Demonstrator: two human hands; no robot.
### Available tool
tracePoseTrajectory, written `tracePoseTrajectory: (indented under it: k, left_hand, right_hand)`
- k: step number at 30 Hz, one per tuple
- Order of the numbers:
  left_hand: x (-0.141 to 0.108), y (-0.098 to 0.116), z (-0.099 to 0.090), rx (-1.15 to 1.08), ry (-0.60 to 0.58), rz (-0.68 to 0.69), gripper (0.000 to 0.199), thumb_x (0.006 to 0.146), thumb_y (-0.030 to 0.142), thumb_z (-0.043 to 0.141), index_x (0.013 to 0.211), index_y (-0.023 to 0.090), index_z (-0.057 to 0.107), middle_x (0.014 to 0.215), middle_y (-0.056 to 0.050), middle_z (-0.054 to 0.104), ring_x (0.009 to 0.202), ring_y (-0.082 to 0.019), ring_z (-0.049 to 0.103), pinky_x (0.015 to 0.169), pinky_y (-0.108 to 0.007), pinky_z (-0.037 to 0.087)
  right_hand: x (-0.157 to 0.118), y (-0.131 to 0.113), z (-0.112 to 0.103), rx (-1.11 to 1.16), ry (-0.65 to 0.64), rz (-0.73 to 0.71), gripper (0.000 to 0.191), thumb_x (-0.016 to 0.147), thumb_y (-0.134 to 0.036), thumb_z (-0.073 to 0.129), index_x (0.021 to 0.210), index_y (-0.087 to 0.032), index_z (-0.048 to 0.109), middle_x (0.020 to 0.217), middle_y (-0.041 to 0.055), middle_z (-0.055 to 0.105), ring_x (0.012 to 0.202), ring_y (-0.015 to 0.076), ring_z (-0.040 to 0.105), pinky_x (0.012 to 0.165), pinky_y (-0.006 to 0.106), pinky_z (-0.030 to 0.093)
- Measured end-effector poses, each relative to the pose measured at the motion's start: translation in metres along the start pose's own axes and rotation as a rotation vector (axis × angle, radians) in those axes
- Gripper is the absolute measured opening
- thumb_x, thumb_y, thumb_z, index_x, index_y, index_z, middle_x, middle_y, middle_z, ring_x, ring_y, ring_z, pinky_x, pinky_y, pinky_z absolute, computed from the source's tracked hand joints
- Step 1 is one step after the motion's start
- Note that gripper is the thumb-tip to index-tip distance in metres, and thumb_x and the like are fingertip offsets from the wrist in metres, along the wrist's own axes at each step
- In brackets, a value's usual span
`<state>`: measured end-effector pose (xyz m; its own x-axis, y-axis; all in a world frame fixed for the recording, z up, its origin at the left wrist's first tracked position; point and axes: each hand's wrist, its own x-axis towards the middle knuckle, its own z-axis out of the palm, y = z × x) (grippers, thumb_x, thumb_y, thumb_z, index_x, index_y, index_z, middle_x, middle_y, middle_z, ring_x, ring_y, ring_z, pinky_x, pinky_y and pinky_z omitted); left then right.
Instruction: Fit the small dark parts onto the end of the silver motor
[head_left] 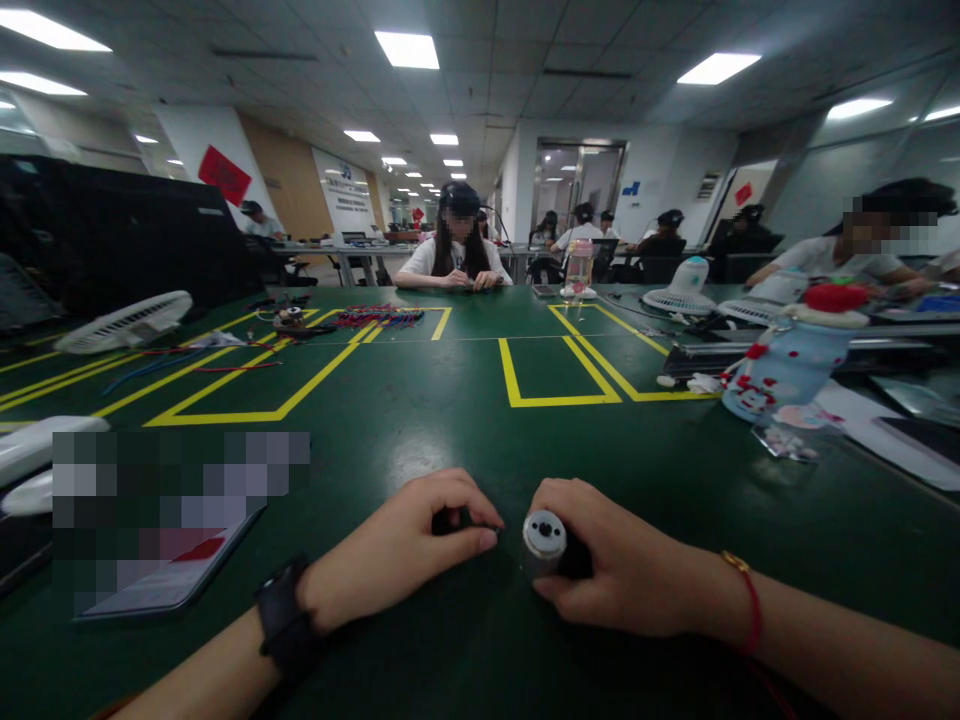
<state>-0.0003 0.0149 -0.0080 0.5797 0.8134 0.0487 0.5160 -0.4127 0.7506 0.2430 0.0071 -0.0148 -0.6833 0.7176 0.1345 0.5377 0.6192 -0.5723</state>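
My right hand [600, 555] is wrapped round a silver cylindrical motor [544, 545]. It stands roughly upright, and its round end face with a dark centre and small holes points up towards me. Just left of the motor, apart from it, my left hand [420, 540] is closed in a pinch. A tiny dark bit shows between its thumb and index fingertips, too small to name. Both hands are low over the green tabletop [390, 640].
At left lie a tablet-like flat device [172, 600], partly blurred out, and a white fan [127, 320]. Several red and blue wires [379, 317] lie farther back. A light-blue bottle [784, 365] stands at right. Across the table sits a person [454, 250].
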Motion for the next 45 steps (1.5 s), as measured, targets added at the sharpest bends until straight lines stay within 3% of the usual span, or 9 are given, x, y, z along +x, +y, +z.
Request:
tracePoseTrajectory:
  k: [3,7,10,21,26,32,39,45]
  left_hand:
    - [0.001,0.004,0.0,-0.092,0.134,-0.03,0.016,0.092,0.032,0.06,0.102,0.025,0.071,0.097,-0.001,0.064,0.086,-0.018,0.059,0.076,-0.03,0.045]
    - [0.001,0.013,0.006,-0.116,0.323,0.054,0.015,0.093,0.027,0.06,0.103,0.028,0.071,0.097,-0.001,0.063,0.09,-0.018,0.059,0.081,-0.031,0.045]
    - [-0.001,0.02,0.013,-0.081,0.361,0.149,0.019,0.092,0.021,0.061,0.103,0.032,0.072,0.096,0.0,0.06,0.091,-0.017,0.057,0.08,-0.029,0.045]
    - [-0.001,0.026,0.024,0.083,0.33,0.259,0.035,0.09,0.007,0.058,0.111,0.031,0.071,0.098,-0.003,0.058,0.091,-0.018,0.056,0.077,-0.031,0.047]
    - [0.0,0.025,0.026,0.081,0.328,0.272,0.035,0.09,0.007,0.058,0.111,0.032,0.072,0.097,-0.002,0.058,0.09,-0.018,0.056,0.075,-0.03,0.046]
    - [-0.002,0.029,0.026,0.105,0.291,0.265,0.029,0.09,0.01,0.057,0.109,0.026,0.072,0.103,-0.004,0.058,0.095,-0.019,0.057,0.081,-0.032,0.046]
    - [-0.004,0.029,0.02,-0.09,0.161,0.211,0.037,0.09,0.011,0.055,0.117,0.033,0.067,0.109,-0.001,0.057,0.102,-0.019,0.056,0.091,-0.034,0.045]
    - [-0.003,0.023,0.018,-0.296,0.08,0.135,0.031,0.092,0.019,0.055,0.117,0.034,0.068,0.111,-0.001,0.059,0.106,-0.021,0.056,0.094,-0.037,0.042]
  right_hand:
    - [0.0,0.0,0.0,-0.004,-0.001,-0.002,0.03,0.069,-0.018,0.068,0.094,-0.02,0.053,0.094,0.0015,0.056,0.079,0.0173,0.046,0.072,0.031,0.036]
    - [0.0,0.0,0.0,-0.002,0.007,-0.007,0.029,0.07,-0.019,0.069,0.094,-0.02,0.052,0.093,0.0007,0.056,0.078,0.0168,0.047,0.071,0.031,0.036]
    - [0.0,0.0,0.002,-0.019,0.019,-0.017,0.028,0.072,-0.021,0.069,0.095,-0.02,0.053,0.092,0.0007,0.055,0.078,0.0168,0.047,0.071,0.031,0.035]
    - [0.003,0.0,0.005,-0.102,-0.005,-0.014,0.029,0.075,-0.027,0.069,0.098,-0.017,0.054,0.093,0.0042,0.055,0.078,0.0195,0.047,0.07,0.033,0.036]
    - [0.002,0.001,0.006,-0.097,-0.005,-0.016,0.028,0.076,-0.027,0.068,0.097,-0.018,0.053,0.094,0.0041,0.055,0.08,0.0199,0.047,0.071,0.033,0.036]
    - [0.004,0.001,0.005,-0.087,-0.012,-0.037,0.026,0.076,-0.026,0.067,0.096,-0.018,0.052,0.094,0.0032,0.055,0.081,0.0195,0.047,0.072,0.034,0.036]
    - [0.003,0.003,0.006,-0.074,-0.007,-0.064,0.027,0.077,-0.026,0.068,0.096,-0.019,0.052,0.095,0.0025,0.055,0.082,0.019,0.047,0.073,0.033,0.035]
    - [0.003,0.002,0.004,-0.081,-0.019,-0.031,0.029,0.076,-0.028,0.069,0.099,-0.018,0.054,0.096,0.0034,0.056,0.082,0.0194,0.047,0.074,0.034,0.036]
